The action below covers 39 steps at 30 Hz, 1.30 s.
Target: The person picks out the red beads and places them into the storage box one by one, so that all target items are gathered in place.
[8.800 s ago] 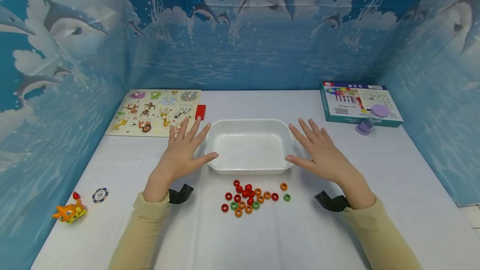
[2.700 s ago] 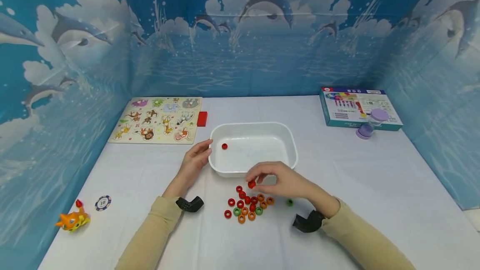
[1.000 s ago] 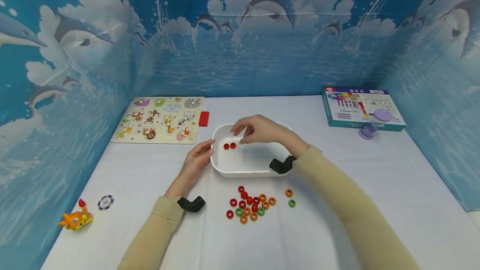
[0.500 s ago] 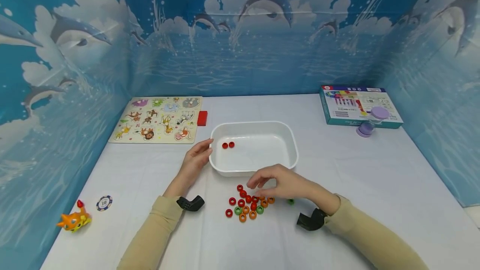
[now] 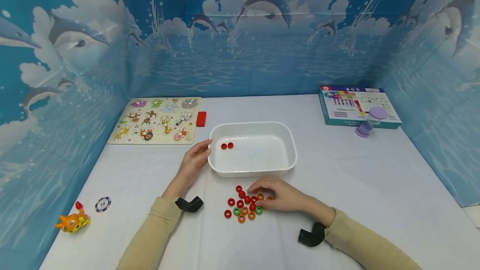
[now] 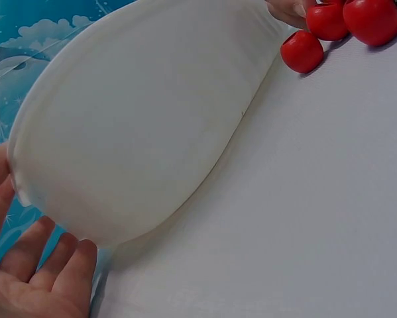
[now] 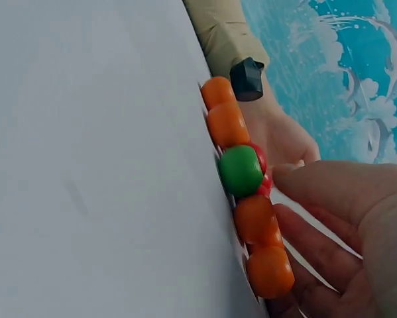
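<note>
A white tray (image 5: 255,170) sits in mid-table with two red beads (image 5: 230,145) inside near its left end. My left hand (image 5: 193,163) rests at the tray's left side, its relaxed fingertips against the rim, as the left wrist view also shows. In front of the tray lies a loose group of red, orange and green beads (image 5: 244,210). My right hand (image 5: 283,195) is low over the right side of that group, thumb and fingers spread apart around red beads. In the right wrist view, the thumb tip is beside a green bead (image 7: 241,171), with red ones partly hidden behind it.
An animal puzzle board (image 5: 157,124) with a red block (image 5: 201,119) lies back left. A boxed set (image 5: 360,105) and a purple-capped hourglass-like item (image 5: 369,122) are back right. A poker chip (image 5: 103,204) and an orange toy figure (image 5: 73,220) lie front left.
A red bead was placed in the tray, then a second. The right hand has come back from over the tray to the bead group. The left hand stays at the tray's side.
</note>
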### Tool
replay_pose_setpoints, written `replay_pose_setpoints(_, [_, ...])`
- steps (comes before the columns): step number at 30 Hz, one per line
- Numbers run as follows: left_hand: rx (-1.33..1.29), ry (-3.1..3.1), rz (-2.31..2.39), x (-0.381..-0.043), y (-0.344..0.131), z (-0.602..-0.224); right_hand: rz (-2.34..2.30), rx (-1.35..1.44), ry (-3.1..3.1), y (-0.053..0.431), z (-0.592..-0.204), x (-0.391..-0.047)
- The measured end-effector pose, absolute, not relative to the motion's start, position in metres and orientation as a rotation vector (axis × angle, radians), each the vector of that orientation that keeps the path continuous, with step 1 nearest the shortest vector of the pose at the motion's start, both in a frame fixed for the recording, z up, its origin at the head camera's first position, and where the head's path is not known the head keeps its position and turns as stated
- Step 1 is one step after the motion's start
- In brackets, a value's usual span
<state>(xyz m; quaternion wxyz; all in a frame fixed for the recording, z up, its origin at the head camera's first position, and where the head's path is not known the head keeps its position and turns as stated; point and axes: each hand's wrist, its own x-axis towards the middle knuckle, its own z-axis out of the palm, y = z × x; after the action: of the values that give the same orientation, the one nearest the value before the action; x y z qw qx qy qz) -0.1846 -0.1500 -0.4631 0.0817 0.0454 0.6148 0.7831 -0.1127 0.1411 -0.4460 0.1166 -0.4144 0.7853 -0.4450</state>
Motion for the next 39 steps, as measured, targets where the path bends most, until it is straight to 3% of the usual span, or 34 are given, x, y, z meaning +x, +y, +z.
replay_pose_setpoints(17, [0.13,1.827,2.327,-0.185,-0.15,-0.462,-1.123,-1.102,2.512,0.139,-0.452,-0.11])
replay_pose_setpoints(25, [0.12,1.833,2.32,-0.185,-0.15,-0.462,-1.084,-1.24,2.406,0.141,-0.415,-0.115])
replay_pose_setpoints(32, [0.141,1.832,2.326,-0.185,-0.151,-0.463,-1.197,-1.311,2.36,0.135,-0.366,-0.148])
replay_pose_setpoints(39, [0.154,1.847,2.334,-0.184,-0.15,-0.463,-1.359,-1.236,2.303,0.122,-0.346,-0.201])
